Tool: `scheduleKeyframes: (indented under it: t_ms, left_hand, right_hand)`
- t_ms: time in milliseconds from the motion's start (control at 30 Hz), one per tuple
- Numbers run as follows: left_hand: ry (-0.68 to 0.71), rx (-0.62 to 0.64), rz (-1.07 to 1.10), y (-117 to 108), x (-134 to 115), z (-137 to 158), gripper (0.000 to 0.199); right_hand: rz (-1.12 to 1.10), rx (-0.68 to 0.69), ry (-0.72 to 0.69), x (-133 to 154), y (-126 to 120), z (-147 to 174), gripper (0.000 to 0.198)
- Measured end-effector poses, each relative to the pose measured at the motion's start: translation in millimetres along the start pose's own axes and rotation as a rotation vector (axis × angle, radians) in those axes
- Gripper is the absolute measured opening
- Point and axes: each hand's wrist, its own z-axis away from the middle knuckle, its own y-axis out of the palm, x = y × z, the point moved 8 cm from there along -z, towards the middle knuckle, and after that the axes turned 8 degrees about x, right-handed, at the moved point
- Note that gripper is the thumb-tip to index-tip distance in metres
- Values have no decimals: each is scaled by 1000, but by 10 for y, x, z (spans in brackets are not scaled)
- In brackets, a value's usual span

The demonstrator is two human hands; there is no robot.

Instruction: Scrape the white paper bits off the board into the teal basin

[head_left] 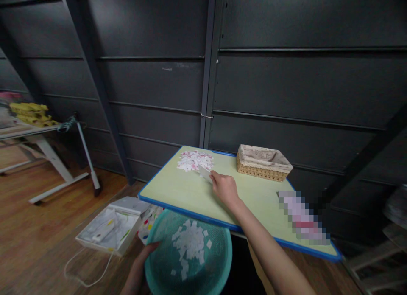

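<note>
My right hand (225,189) is closed on a flat white card (205,172), held over the yellow-topped table (178,189). The card's far end reaches the near edge of a pile of small white and pinkish paper pieces (194,160). Below the table's front edge, my left hand (146,257) grips the left rim of a round teal plastic basket (227,261). Its thumb lies over the rim, and the other fingers are hidden. Several small white paper squares (190,242) lie inside the basket.
A lined wicker basket (263,169) stands at the table's back right. A blurred-out flat item (302,220) lies on the right edge. An open white box (110,231) with a cord sits at lower left. Another table (47,153) stands far left; a dark panelled wall (152,82) rises behind.
</note>
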Motion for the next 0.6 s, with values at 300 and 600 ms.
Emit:
scheduleKeyframes:
  t_ms: [300,600]
  left_hand:
    - [-1,38,82,86,-28,47,56]
    - [14,75,115,103,4,36,50]
  right_hand:
    - [-229,-90,-247,67,-110,661,29]
    - [-497,-219,-353,32,-418,1111,24]
